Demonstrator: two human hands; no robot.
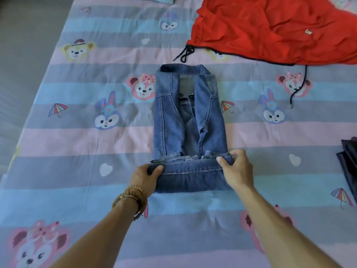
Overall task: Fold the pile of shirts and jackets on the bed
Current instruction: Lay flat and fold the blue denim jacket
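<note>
Lower centre of frame: I'm seeing both hands working the near end of the denim jacket (190, 120). The left hand (144, 177), beaded bracelets (130, 200) on that wrist, is clamping the left corner of the turned-up hem, thumb on top and the other fingers hidden under the cloth. The right hand (236, 168) is pinching the right corner of the same hem, thumb pressing the top layer, fingers curling over the edge. So both hands are closing on denim, nothing loose in either.

Centre of frame: the jacket is lying flat on the cartoon-print bedsheet (77, 151), collar pointing to the far end. Both sides are already folded in to the middle, making a narrow strip. The near end is doubled up into a thick band, which the hands are holding.

My read: this piece is mid-way, side folds done, the lengthwise fold or roll toward the collar only starting.

Right edge, mid-height: a dark folded garment (349, 161) is mostly cropped, so I can't tell what it is. It looks finished.

Upper right: the red drawstring garment (280, 29) is sprawling unfolded and creased, its dark cords (298, 88) trailing over the sheet. That one is still waiting.

Top edge: a scrap of pale cloth is barely showing, too cropped to judge.
</note>
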